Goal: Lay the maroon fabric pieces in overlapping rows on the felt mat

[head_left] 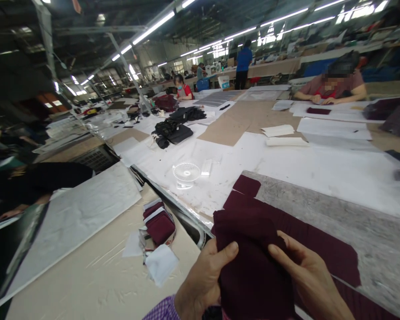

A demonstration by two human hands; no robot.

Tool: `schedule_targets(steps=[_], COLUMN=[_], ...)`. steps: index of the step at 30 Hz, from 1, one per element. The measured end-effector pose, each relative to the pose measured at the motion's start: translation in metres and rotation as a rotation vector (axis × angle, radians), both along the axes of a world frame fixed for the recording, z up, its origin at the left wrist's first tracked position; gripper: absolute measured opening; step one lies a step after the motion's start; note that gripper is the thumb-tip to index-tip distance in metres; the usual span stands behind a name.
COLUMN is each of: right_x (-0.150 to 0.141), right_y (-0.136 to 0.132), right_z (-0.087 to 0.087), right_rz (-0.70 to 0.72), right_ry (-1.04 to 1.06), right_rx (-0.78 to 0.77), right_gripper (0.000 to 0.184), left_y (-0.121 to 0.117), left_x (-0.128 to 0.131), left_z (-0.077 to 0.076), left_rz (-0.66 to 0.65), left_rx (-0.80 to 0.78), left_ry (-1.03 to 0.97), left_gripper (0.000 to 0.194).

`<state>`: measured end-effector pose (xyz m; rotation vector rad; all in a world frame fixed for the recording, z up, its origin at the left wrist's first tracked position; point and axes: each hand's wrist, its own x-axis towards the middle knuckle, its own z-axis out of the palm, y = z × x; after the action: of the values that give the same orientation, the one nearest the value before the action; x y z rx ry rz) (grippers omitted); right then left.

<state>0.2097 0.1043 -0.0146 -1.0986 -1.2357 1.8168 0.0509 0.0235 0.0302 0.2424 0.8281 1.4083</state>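
A folded piece of dark maroon fabric point(250, 266) is held up between both hands at the lower middle. My left hand point(206, 271) grips its left edge, thumb lying across the front. On the opposite side, my right hand point(306, 266) pinches the edge between thumb and fingers. Behind the held piece, longer maroon fabric panels point(313, 240) lie flat on a grey patterned sheet point(370, 231). A small maroon piece point(247, 186) sits at that sheet's upper left corner.
On the cream table point(70, 275) to the left rests a bundle of maroon and white cloth pieces point(158, 224). A small white fan point(186, 172) stands on the white table. Dark garments point(173, 129) are piled farther back. Co-workers sit at right point(336, 80) and lean in at left point(40, 178).
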Motion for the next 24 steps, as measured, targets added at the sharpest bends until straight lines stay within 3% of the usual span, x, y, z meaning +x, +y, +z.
schedule_targets(steps=[4,7,11,16,24], right_x=[0.000,-0.001,-0.002,-0.002,0.005], right_y=[0.002,0.003,0.006,0.008,0.010], right_z=[-0.006,-0.008,-0.002,0.010,0.016], right_rz=[-0.087,-0.107,-0.080,0.002,-0.001], right_ry=[-0.061,-0.102,-0.133,-0.115,-0.090], right_rx=[-0.021,-0.017,0.010,0.094,-0.125], right_gripper=[0.030,0.030,0.035,0.024,0.031], left_y=[0.002,0.005,0.006,0.007,0.009], left_x=[-0.002,-0.005,-0.011,-0.014,-0.020], left_z=[-0.001,0.000,0.001,0.000,0.000], left_rz=[0.037,-0.006,-0.031,-0.019,-0.006], left_rx=[-0.003,-0.056,-0.076,-0.045,-0.009], left_ry=[-0.080,-0.204,-0.291,-0.302,-0.341], left_gripper=[0.033,0.044,0.049,0.047,0.045])
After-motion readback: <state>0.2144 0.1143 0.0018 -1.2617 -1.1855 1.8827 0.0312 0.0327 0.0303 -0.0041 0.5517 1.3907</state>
